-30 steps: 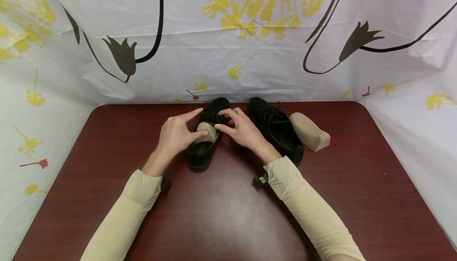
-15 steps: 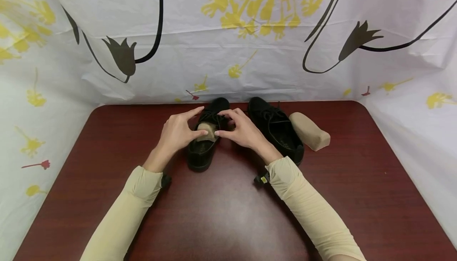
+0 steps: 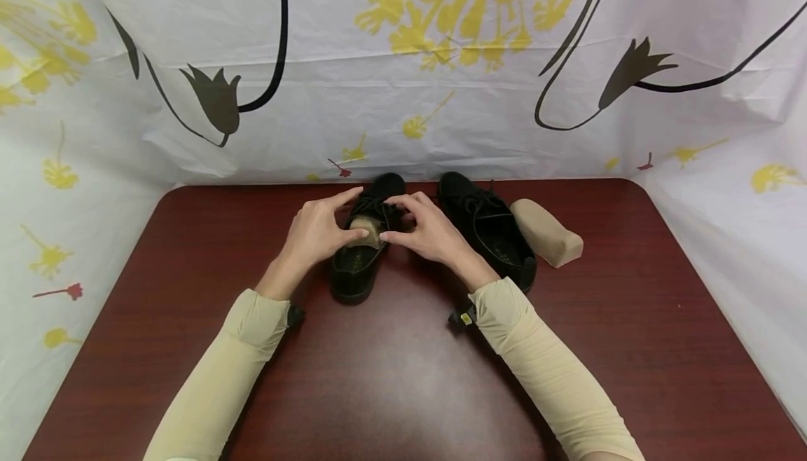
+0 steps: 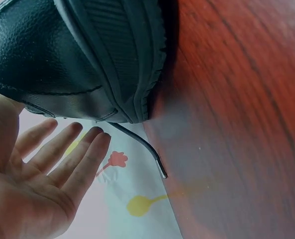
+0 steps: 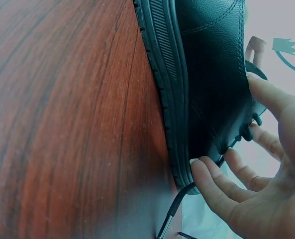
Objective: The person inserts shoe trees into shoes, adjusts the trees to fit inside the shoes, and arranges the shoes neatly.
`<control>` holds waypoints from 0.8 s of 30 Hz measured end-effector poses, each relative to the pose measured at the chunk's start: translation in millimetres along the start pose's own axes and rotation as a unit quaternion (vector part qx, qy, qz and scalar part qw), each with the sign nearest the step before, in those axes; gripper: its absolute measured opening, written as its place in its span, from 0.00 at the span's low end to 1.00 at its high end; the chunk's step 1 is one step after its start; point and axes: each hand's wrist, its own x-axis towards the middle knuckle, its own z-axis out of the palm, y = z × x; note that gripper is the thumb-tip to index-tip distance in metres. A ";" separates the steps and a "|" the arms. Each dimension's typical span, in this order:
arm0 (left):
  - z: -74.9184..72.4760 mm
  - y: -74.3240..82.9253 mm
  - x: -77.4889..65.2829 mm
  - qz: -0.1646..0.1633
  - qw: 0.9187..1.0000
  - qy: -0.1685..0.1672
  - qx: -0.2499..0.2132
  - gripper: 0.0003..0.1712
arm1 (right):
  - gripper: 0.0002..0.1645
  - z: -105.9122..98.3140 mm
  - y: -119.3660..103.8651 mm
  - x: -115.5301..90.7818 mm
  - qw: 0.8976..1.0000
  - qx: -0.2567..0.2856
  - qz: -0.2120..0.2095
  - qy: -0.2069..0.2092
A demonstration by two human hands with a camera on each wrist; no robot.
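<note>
A black lace-up shoe stands on the table with its toe toward the back wall. A tan shoe filler sits in its opening, the front part hidden under the tongue and laces. My left hand is at the shoe's left side, thumb on the filler and fingers stretched forward. In the left wrist view its fingers are fairly straight beside the leather. My right hand grips the shoe's right side, thumb at the collar, bent fingers against the upper and laces.
The other black shoe stands to the right, its opening showing the insole. A second tan filler lies beside it on the dark red table. A patterned cloth hangs behind and along the sides.
The filler has slid deeper toward the toe, and more insole shows behind it. My right thumb has shifted slightly back along the collar, while the left hand has edged forward.
</note>
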 end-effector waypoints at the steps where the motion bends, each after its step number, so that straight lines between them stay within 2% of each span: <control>1: 0.3 0.1 0.6 0.001 1.000 -0.002 -0.003 0.44 | 0.37 -0.3 0.4 -0.2 1.000 0.000 0.000 0.001; 14: 1.7 -2.8 1.7 0.010 0.999 -0.017 -0.030 0.44 | 0.37 1.9 2.5 -1.0 1.000 0.016 -0.004 0.008; 20: 3.6 -8.0 6.0 0.040 0.997 -0.048 -0.054 0.47 | 0.40 5.5 2.0 -4.5 1.000 0.024 0.000 0.009; 24: 2.9 -12.8 6.5 0.044 0.993 -0.076 -0.080 0.46 | 0.42 7.8 -0.2 -5.8 1.000 0.029 0.006 0.010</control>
